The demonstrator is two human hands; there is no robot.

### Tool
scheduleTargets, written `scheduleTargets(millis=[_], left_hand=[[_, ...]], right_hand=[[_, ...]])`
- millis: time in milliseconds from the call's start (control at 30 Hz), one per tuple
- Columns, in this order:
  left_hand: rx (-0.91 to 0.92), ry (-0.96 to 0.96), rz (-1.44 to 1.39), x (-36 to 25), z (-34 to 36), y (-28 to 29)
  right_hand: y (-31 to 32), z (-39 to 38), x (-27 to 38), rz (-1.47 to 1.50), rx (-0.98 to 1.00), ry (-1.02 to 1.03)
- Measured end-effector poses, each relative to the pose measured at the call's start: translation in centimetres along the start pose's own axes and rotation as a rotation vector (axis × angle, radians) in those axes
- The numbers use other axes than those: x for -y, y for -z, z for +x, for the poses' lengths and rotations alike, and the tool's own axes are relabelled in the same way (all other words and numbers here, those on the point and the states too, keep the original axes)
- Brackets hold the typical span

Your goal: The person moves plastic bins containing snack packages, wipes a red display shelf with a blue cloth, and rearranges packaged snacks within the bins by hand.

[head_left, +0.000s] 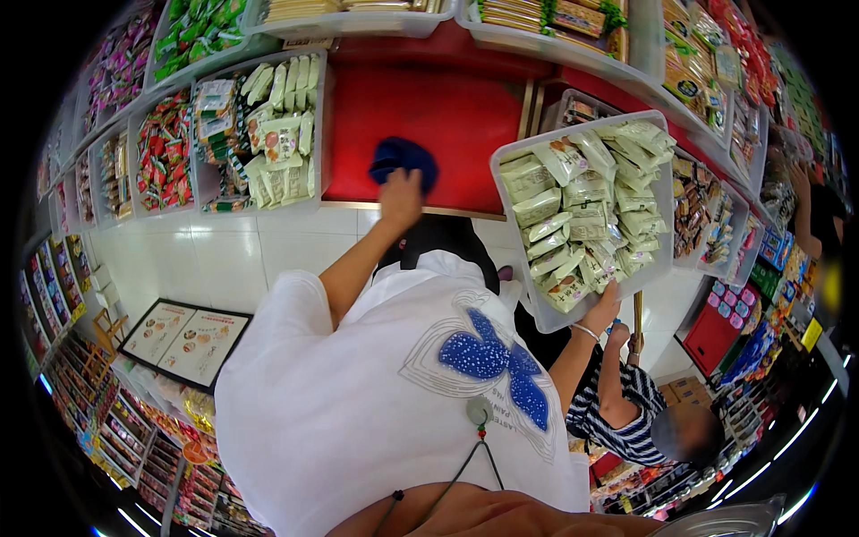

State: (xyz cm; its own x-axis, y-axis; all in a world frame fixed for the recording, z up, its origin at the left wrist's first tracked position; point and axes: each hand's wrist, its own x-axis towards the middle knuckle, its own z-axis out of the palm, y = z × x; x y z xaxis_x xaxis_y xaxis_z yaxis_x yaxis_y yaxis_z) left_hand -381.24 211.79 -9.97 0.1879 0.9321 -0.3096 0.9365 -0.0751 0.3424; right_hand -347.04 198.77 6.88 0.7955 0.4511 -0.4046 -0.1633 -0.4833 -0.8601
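My left hand (401, 199) is closed on a bunched dark blue cloth (403, 161), pressed against the bare red shelf (429, 116). Off to the right, my right hand (601, 313) grips the near edge of a clear plastic bin (503, 183). Pale green wrapped snack packets (586, 201) fill that bin, which is held up over the shelf's right end. The fingers under the bin are partly hidden by it.
Left of the red shelf stands a bin of similar pale green packets (284, 134), beside red-wrapped snacks (165, 152). More bins (358, 22) line the upper tier. A person in a striped top (617, 407) is close on the right. A framed board (186, 340) stands lower left.
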Motion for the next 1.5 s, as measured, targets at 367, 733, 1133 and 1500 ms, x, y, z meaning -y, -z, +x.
scheduleTargets(millis=[367,733,1133,1500], left_hand=[[-0.136,-0.293,-0.167,-12.1,21.1,0.8],[0.318,-0.628,-0.321,-7.8,3.8,-2.9],[-0.611,0.400,-0.712,5.2,18.6,9.4],[-0.224,-0.171,-0.364,-12.5,20.1,5.8]], right_hand=[[0.1,0.7,0.1,0.059,0.041,-0.040],[-0.3,0.0,0.3,0.066,0.024,-0.044],[-0.9,-0.1,0.8,0.074,0.021,0.018],[-0.4,0.2,0.3,-0.031,-0.052,0.016]])
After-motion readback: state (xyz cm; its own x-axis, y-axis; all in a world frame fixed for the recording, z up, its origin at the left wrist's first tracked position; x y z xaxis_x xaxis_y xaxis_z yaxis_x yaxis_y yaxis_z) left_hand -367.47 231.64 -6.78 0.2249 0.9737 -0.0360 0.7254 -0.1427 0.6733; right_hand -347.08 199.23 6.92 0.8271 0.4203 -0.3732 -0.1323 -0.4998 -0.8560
